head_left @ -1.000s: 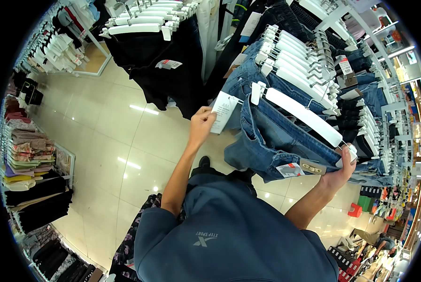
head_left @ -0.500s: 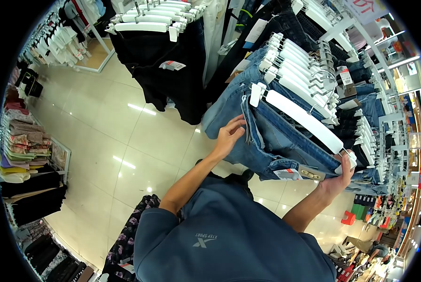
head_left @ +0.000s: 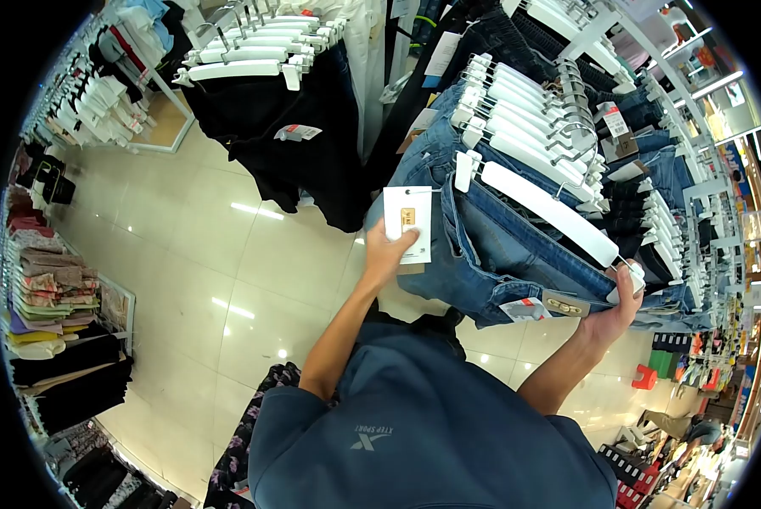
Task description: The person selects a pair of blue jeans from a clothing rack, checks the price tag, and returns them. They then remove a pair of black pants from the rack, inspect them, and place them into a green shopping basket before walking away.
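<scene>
A pair of blue jeans (head_left: 516,242) hangs from a white clip hanger (head_left: 550,212) that is off the rail. My right hand (head_left: 614,314) grips the clip end of this hanger, fingers closed round it. Between the thumb and fingers of my left hand (head_left: 389,252) is a white hang tag (head_left: 410,212), tied by a string at the waistband's left end. A gold mark shows on the tag; its small print is too fine to read. Near my right hand, the waistband carries a leather patch (head_left: 563,304) and a red-and-white label (head_left: 525,310).
More jeans on white hangers (head_left: 525,110) crowd the rail behind. Black trousers (head_left: 287,127) hang at the upper left. Racks of folded-over clothes (head_left: 53,297) line the left side. Floral cloth (head_left: 244,433) is beside me. Another person (head_left: 694,428) is at the far lower right.
My left hand has moved from the jeans' waistband edge to the hang tag, now pulled out and facing me. My right hand keeps its hold on the hanger.
</scene>
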Motion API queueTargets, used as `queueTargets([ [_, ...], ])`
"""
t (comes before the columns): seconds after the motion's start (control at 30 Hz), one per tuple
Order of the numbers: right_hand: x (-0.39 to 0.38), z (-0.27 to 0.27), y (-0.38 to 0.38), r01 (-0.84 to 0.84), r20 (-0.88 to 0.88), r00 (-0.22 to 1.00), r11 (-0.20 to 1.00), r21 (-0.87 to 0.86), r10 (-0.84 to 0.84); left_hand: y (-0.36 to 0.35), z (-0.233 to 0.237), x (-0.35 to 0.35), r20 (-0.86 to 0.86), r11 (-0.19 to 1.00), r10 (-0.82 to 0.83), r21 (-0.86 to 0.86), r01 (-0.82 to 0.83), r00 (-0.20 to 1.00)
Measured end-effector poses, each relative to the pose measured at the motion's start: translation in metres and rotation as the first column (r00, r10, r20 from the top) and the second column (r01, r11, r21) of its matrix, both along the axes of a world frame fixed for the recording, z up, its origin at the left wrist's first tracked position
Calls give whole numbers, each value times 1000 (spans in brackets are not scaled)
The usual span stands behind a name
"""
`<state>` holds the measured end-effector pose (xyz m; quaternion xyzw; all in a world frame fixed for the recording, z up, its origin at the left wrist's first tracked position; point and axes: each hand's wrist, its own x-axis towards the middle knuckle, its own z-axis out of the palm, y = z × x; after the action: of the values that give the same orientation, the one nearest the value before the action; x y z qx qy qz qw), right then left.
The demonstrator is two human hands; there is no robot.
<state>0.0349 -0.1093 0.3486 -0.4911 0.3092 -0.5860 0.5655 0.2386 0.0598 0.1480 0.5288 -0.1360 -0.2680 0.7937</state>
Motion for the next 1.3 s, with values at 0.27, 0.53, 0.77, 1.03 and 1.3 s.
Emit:
queueTargets([
  [0.27, -1, 0, -1, -41, -22, 999, 999, -7, 40, 10, 18, 6, 88, 998, -56, 43, 53, 994],
  [0.53, -4, -2, -4, -51, -27, 998, 998, -22, 50, 6, 17, 8, 62, 995, -97, 36, 94, 993],
  [0.77, -6, -2, -7, -34, -26, 999, 999, -20, 34, 2, 5, 9, 62, 993, -107, 62, 103, 992],
  [1.03, -3, -2, -7, -26, -37, 999, 1000, -17, 25, 3, 1, 12, 57, 986, -161, 42, 158, 985],
  [1.3, 0, -5, -9, -28, -45, 999, 1000, -7, 28, 5, 4, 10, 42, 991, -127, 37, 126, 991],
])
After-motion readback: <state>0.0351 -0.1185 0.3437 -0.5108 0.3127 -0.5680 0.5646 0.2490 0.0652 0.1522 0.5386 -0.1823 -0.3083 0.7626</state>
